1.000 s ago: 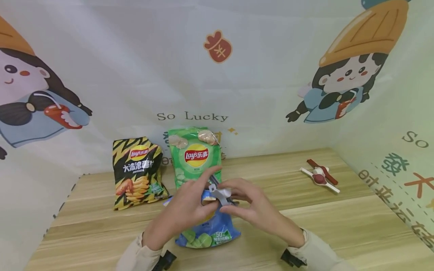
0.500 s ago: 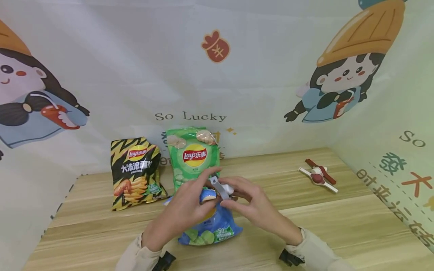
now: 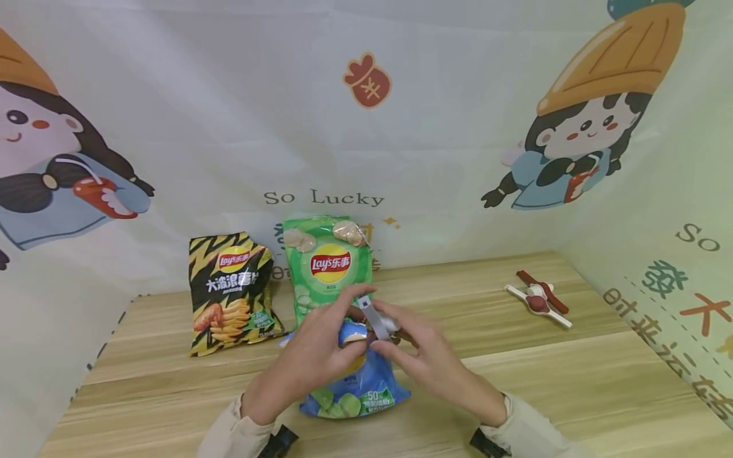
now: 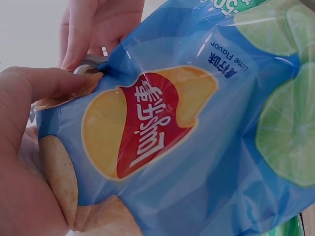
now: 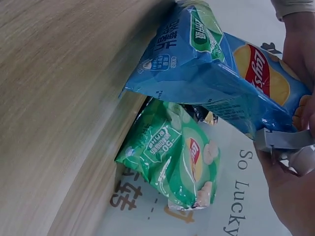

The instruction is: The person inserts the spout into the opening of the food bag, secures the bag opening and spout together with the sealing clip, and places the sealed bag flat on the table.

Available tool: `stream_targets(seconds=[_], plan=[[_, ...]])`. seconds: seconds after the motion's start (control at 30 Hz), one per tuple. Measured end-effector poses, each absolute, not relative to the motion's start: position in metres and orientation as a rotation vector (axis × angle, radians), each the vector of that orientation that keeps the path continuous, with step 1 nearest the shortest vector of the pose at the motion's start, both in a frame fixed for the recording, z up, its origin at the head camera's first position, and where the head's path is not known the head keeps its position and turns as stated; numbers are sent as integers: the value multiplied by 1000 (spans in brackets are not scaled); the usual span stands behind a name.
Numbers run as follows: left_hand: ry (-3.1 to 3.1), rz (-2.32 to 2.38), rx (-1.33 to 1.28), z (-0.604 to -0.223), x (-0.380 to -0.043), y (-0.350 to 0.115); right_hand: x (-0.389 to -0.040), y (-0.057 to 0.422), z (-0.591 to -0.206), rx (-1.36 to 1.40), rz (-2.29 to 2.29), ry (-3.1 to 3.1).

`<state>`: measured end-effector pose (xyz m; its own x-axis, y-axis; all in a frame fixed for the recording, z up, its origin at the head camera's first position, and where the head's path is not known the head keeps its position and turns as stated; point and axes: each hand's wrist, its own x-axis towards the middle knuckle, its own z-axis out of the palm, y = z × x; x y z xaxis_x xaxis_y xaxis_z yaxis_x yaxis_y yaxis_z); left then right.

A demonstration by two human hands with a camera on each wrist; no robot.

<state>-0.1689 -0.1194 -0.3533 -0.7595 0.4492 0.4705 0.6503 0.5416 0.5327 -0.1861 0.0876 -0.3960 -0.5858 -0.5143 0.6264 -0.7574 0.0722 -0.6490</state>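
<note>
My left hand [image 3: 312, 346] grips the top edge of a blue Lay's lime chip bag [image 3: 361, 394], its thumb pressed on the front in the left wrist view. My right hand [image 3: 432, 356] pinches a grey bag clip [image 3: 375, 319] with a white rounded part. In the right wrist view the clip [image 5: 284, 140] lies across the top corner of the blue bag [image 5: 197, 73]. The bag hangs tilted between the hands, its lower end toward me. Part of the clip is hidden behind the right fingers.
A green Lay's bag [image 3: 330, 280] stands against the backdrop, just behind the hands. Left of it leans a black and yellow Lay's bag [image 3: 230, 292]. Toward the right of the wooden table [image 3: 487, 407] lie a white clip [image 3: 552, 313] and a red clip [image 3: 552, 299], crossing.
The right hand has shifted slightly left toward the left hand, and the grey clip has turned in its fingers. The blue bag's lower end has swung slightly right. The left hand keeps its hold.
</note>
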Motion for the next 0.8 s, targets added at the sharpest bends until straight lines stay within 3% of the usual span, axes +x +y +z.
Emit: stream_targets(seconds=[0.8], plan=[[-2442, -1038, -820, -362, -169, -106, -180, 85, -400, 1158, 1753, -2356]])
